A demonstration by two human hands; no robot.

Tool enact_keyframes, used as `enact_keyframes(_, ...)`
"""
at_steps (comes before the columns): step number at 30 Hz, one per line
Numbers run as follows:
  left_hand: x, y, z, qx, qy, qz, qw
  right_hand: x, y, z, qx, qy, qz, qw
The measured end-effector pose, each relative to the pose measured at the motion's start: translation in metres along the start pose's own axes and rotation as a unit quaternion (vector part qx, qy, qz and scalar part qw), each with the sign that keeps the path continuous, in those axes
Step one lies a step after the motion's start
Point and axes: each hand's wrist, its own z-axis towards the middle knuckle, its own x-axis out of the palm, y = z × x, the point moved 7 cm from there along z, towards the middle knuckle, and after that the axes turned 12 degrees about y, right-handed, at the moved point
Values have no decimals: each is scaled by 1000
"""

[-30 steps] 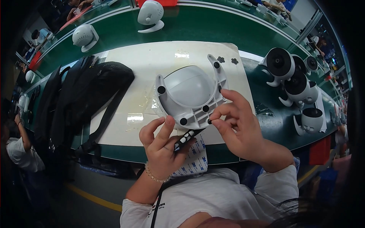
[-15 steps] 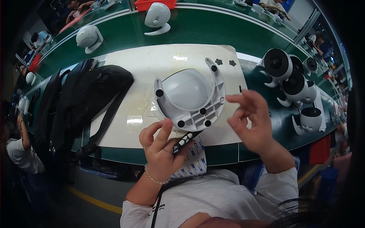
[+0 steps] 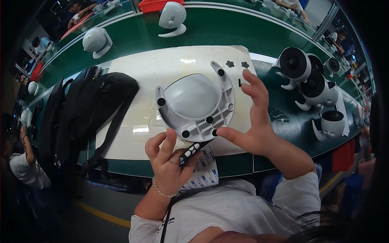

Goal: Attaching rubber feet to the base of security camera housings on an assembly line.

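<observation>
A white rounded device lies on the cream mat with its ribbed, curved base turned up. Several black round pads are on that base. My right hand has its thumb tip on a pad at the base's near right edge, while its fingers are spread and raised. Close to the near edge of the device, my left hand grips a pad sheet, black with whitish round spots. White backing paper with blue print shows below it.
On the cream mat lie two black flower-shaped pieces. A black bag covers its left side. Several white devices with black round faces stand at right. Two more white devices are at the back, near a red bin.
My right hand has moved left and down to the base, its thumb now on the near right pad. That pad was uncovered before. The left hand keeps its hold on the pad sheet.
</observation>
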Motion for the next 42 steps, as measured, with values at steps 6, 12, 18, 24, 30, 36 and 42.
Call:
enact_keyframes(6,0,-1,-1,6,4,3,1000,-12,-28,-4,98,-5,168,981)
enact_keyframes(12,1,-1,-1,9,5,9,1000,-12,-19,-2,110,16,85,990)
enact_keyframes(18,1,-2,-1,13,1,10,1000,-16,-1,0,69,14,-101,992)
enact_keyframes(24,2,-3,-3,12,8,6,1000,-16,14,-7,9,-9,-242,970)
enact_keyframes(30,2,-3,-2,8,11,3,1000,-16,16,-11,-15,13,-289,957)
enact_keyframes(36,1,-3,0,18,11,-10,1000,5,-53,14,280,70,461,839)
enact_keyframes(42,-9,5,-11,8,7,-87,996,-10,-78,50,254,52,488,834)
